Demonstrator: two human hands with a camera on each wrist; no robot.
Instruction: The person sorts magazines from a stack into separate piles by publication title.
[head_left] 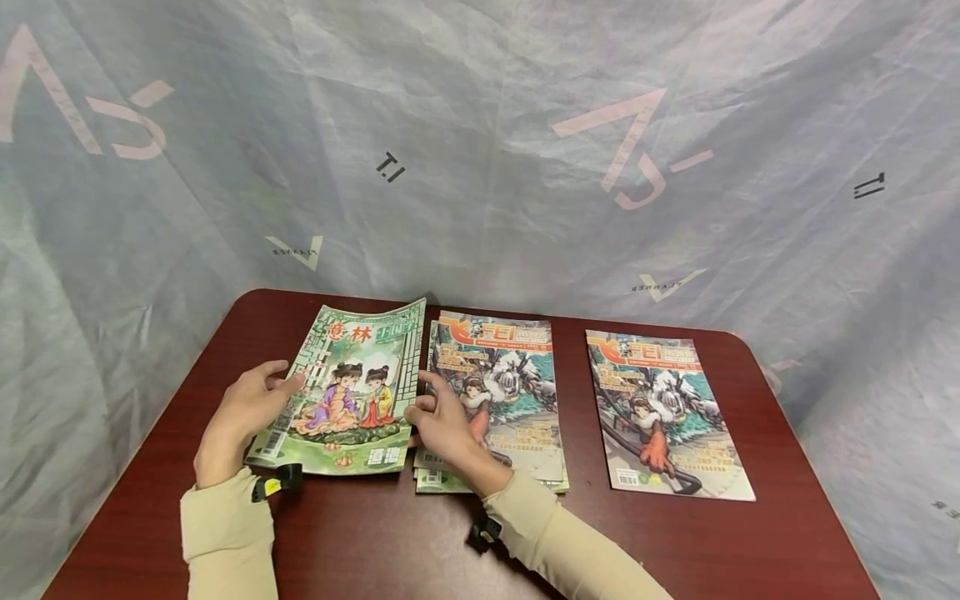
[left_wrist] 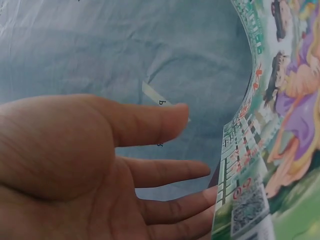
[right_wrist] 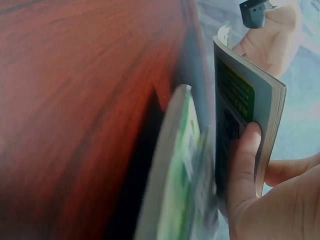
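Green magazine [head_left: 352, 375] held above the bench [head_left: 360, 533], left of the pile [head_left: 521, 383]; right hand's [head_left: 446, 425] fingers pinch one edge, probably bearing its weight; left hand's [head_left: 243, 408] extended fingers apparently steady the other.

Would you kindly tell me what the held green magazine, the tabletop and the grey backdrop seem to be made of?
Green magazine: paper with a probably glossy cover; it bends, and layered page edges show. Tabletop: wood or wood-look laminate, slightly shiny, with dark streaked grain. Grey backdrop: thin fabric or plastic sheeting, faintly sheened, judging by its creases.
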